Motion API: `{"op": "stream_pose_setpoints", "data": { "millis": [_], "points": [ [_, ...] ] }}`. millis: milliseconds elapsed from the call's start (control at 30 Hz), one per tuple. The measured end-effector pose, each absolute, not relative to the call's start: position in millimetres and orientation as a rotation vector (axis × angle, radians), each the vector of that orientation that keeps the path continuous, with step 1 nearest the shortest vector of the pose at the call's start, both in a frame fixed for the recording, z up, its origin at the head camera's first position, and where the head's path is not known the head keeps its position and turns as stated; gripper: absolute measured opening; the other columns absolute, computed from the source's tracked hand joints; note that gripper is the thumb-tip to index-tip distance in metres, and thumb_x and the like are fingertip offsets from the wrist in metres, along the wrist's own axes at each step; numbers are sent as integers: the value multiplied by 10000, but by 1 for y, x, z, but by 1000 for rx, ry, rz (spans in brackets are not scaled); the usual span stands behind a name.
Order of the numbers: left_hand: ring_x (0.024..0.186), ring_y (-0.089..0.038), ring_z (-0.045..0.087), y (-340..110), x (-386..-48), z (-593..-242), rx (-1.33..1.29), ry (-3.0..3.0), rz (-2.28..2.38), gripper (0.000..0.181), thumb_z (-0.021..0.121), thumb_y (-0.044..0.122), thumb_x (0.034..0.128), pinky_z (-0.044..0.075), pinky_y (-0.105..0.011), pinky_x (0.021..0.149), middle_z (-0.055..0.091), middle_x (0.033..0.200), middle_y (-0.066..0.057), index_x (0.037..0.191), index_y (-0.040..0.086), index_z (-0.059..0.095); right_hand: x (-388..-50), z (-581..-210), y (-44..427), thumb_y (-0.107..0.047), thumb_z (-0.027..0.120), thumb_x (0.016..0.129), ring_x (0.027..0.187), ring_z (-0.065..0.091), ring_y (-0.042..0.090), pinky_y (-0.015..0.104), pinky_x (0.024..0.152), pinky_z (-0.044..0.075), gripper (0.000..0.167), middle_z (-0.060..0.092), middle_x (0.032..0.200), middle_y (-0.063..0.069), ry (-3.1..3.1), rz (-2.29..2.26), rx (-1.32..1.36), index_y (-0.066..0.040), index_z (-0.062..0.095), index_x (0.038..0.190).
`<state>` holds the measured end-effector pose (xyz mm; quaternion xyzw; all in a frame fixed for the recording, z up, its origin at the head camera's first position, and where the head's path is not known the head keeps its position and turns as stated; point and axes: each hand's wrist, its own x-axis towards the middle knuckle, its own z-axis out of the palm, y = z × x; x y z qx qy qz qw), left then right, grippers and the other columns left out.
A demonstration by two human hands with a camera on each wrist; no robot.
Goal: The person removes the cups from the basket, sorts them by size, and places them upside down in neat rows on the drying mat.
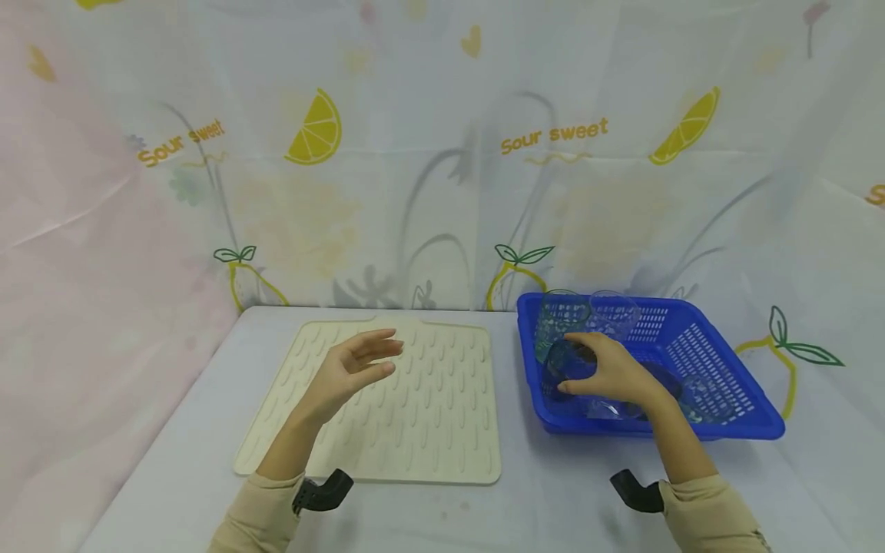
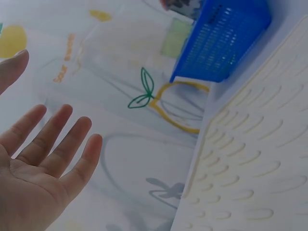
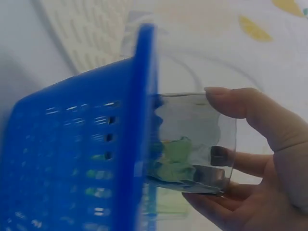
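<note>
My right hand [image 1: 611, 372] reaches into the blue basket [image 1: 750, 376] and grips a clear drinking glass [image 3: 190, 139] near its rim, thumb on one side and fingers on the other. In the head view this glass [image 1: 563, 365] looks dark against the blue plastic. A greenish glass [image 1: 551, 338] and another clear glass [image 1: 618, 313] stand behind it in the basket. My left hand [image 1: 349, 372] hovers over the cream ridged mat [image 1: 429, 415]. Its fingers [image 2: 79, 149] are loosely extended, with nothing held.
More glassware [image 1: 705, 399] lies in the basket's front and right part, partly hidden by my right hand and wrist. The mat lies left of the basket on a white-covered table [image 1: 525, 491]. A lemon-printed curtain [image 1: 408, 192] hangs behind.
</note>
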<state>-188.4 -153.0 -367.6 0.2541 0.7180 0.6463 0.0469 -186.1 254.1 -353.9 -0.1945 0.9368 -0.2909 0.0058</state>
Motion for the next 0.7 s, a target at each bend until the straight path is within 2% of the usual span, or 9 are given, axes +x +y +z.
{"op": "stream_pose_setpoints", "data": {
  "millis": [300, 700],
  "points": [
    [1164, -332, 553, -143, -189, -368, 811, 2185, 1950, 514, 628, 61, 884, 503, -312, 932, 529, 1283, -255, 1358, -5, 443, -186, -328, 234, -196, 773, 783, 1182, 499, 417, 537, 960, 452, 746, 486, 1293, 252, 2932, -1115, -717, 72, 397, 1368],
    [1175, -345, 546, -128, -192, -367, 820, 2139, 1962, 535, 658, 67, 870, 512, -348, 930, 537, 1286, -237, 1359, 12, 448, -185, -311, 203, -183, 816, 724, 1154, 542, 354, 498, 968, 462, 765, 534, 1266, 224, 2838, -1196, -865, 78, 444, 1339]
  ]
}}
